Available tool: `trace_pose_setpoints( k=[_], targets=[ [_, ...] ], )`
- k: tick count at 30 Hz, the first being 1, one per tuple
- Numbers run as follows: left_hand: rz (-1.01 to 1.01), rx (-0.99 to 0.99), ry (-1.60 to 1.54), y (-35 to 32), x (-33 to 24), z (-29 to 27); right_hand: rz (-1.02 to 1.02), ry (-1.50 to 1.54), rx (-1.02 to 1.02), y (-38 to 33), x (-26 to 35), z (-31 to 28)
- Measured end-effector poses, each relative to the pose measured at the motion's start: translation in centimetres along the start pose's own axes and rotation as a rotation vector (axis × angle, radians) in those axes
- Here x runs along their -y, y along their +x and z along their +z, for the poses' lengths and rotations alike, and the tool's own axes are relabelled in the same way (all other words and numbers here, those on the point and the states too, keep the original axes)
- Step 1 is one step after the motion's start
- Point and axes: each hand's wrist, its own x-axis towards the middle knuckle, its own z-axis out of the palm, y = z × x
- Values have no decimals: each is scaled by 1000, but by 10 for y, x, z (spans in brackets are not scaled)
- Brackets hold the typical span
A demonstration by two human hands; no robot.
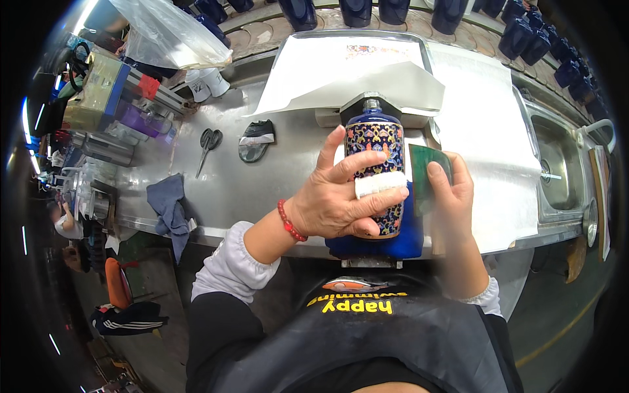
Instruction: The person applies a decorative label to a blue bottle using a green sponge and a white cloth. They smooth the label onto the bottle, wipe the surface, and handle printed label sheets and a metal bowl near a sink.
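Observation:
A dark blue bottle with a colourful floral pattern lies in front of me, its neck pointing away. My left hand is over it, fingers spread across the patterned side; one finger has a white wrapping. In my right hand is a flat green scraper, held between thumb and fingers just right of the bottle. Blue material shows beneath the bottle. Past the neck stands a dark angular support, partly hidden by the bottle.
Behind the bottle, a tray holds white sheets and a patterned strip. Scissors, a dark oval pad and a grey-blue cloth lie at left. White paper covers the right side, beside a metal sink. Several blue bottles stand at the back.

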Motion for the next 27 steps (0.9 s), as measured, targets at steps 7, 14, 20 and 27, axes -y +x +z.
trace_pose_setpoints(
  k=[7,14,20,27],
  targets=[
    [-80,-43,-17,21,52,5,-10,32,3,1,-2,-5],
    [-65,5,34,16,35,5,-80,-37,12,-1,-7,-13],
    [-20,-3,-46,-18,-28,12,-413,-394,62,13,-7,-11],
    [-266,-219,-132,-63,-85,5,-1073,-732,599,-12,34,-4]
  ],
)
